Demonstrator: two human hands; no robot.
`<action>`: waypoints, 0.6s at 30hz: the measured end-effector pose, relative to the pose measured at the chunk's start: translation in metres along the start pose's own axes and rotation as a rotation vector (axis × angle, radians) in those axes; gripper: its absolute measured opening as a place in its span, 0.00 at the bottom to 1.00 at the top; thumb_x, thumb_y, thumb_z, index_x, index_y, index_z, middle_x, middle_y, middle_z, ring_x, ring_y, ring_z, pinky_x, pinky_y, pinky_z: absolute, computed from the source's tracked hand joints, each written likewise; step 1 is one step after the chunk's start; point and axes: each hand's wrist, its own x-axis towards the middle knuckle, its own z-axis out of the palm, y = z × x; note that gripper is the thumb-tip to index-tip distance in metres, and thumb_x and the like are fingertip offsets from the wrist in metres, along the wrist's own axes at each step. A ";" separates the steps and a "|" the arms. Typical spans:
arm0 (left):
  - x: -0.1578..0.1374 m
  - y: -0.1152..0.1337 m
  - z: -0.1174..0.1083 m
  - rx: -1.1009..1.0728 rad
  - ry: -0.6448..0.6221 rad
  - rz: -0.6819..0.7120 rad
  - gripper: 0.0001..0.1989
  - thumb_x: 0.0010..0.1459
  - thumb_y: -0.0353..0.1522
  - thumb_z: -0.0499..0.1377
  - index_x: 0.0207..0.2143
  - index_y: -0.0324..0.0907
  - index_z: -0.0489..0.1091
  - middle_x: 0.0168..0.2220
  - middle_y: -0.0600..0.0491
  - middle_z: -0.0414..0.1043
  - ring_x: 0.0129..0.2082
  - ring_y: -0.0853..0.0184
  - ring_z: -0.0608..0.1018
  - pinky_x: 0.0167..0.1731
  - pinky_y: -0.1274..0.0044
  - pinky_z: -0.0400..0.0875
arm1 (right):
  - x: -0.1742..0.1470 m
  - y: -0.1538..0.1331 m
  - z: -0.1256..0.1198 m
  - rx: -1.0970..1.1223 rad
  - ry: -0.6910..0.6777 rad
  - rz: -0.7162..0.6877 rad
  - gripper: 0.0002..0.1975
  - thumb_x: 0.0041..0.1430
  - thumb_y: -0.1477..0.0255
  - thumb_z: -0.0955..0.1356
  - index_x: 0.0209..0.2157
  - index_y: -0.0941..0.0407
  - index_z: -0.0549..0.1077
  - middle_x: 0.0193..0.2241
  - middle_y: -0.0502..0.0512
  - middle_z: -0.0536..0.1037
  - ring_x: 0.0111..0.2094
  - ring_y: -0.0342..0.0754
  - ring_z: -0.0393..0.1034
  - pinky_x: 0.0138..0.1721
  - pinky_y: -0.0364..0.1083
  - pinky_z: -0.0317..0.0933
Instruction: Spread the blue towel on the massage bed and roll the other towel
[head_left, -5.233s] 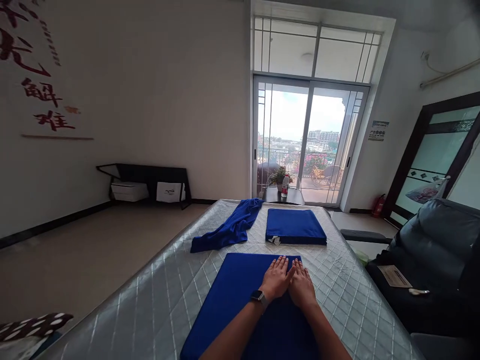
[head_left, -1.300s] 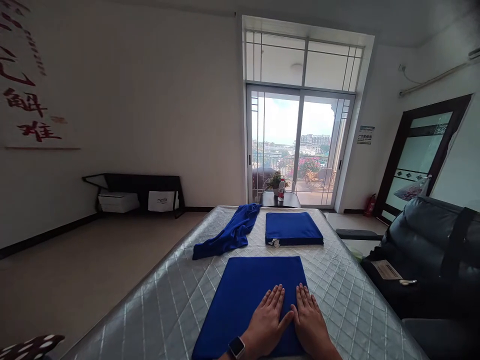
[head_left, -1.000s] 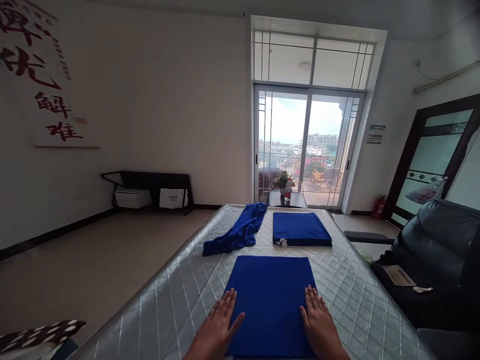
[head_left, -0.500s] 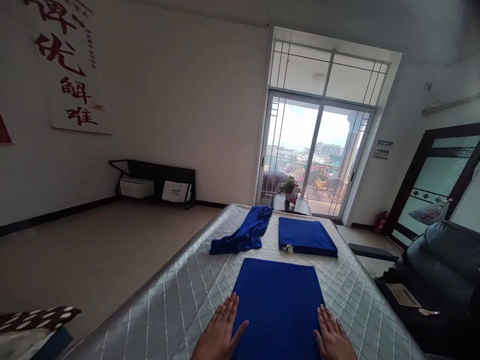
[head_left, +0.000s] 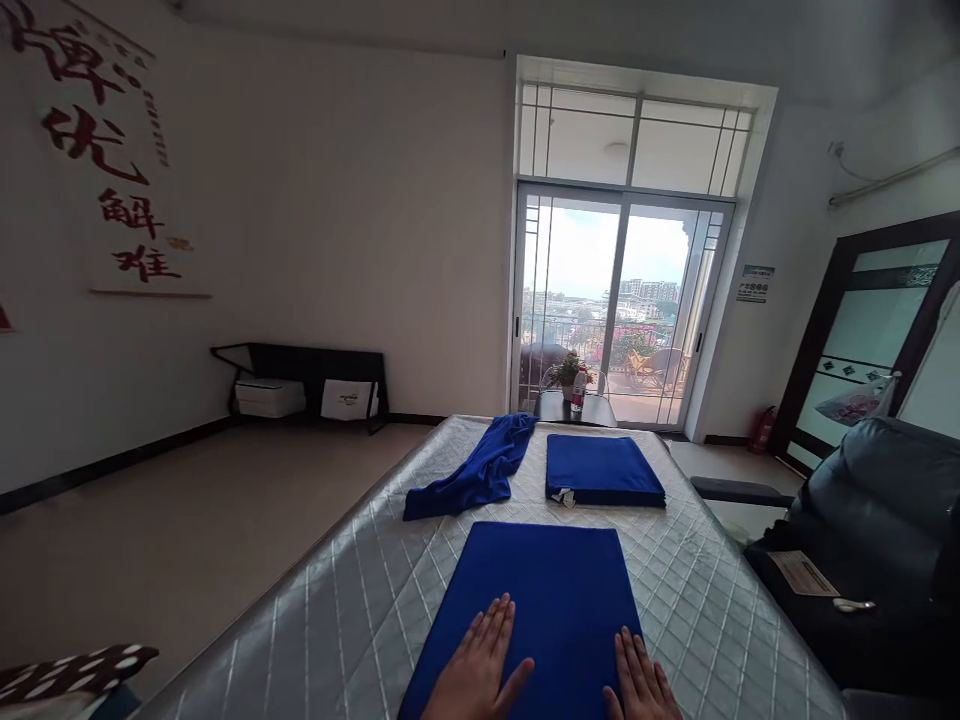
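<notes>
A flat, neatly folded blue cloth (head_left: 559,585) lies on the silver quilted mattress (head_left: 330,600) right in front of me. My left hand (head_left: 480,660) rests flat on its left part, fingers stretched out and thumb spread. Along its right edge lies my right hand (head_left: 641,675), palm down with fingers extended. Neither hand grips anything. Farther off to the right is a stack of folded blue cloths (head_left: 604,470), with small white tags showing at its near left corner. Left of that stack, a crumpled blue cloth (head_left: 480,470) is spread loosely.
A black chair (head_left: 870,540) with a card on it stands at the right. Beyond the mattress, a small table (head_left: 592,408) holds a potted plant (head_left: 568,372) and a bottle (head_left: 579,390). A low black rack (head_left: 315,365) stands by the wall; spotted fabric (head_left: 67,672) shows at lower left.
My left hand has slid from the left edge of the folded cloth inward onto its surface. My right hand stays at the right edge. The camera view has shifted slightly.
</notes>
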 end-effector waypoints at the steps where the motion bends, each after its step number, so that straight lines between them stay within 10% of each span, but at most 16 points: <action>1: 0.008 0.017 0.004 -0.003 0.000 0.084 0.36 0.66 0.53 0.41 0.69 0.44 0.44 0.70 0.47 0.46 0.68 0.55 0.57 0.65 0.62 0.59 | 0.000 0.001 -0.001 0.010 -0.002 -0.001 0.28 0.66 0.53 0.56 0.63 0.47 0.62 0.64 0.50 0.58 0.66 0.56 0.52 0.64 0.61 0.53; 9: 0.042 0.099 0.042 -0.041 -0.041 0.470 0.33 0.69 0.50 0.40 0.69 0.48 0.34 0.69 0.49 0.48 0.68 0.58 0.58 0.64 0.66 0.59 | -0.001 0.006 0.007 -0.001 0.046 -0.039 0.26 0.67 0.54 0.56 0.61 0.45 0.65 0.63 0.50 0.61 0.65 0.57 0.55 0.63 0.59 0.56; 18: -0.008 0.002 0.016 0.114 0.065 0.107 0.32 0.68 0.50 0.44 0.67 0.51 0.37 0.69 0.53 0.49 0.67 0.58 0.60 0.63 0.67 0.61 | -0.003 0.000 0.015 -0.089 0.168 -0.030 0.29 0.68 0.52 0.51 0.60 0.48 0.68 0.62 0.53 0.64 0.63 0.57 0.59 0.61 0.60 0.59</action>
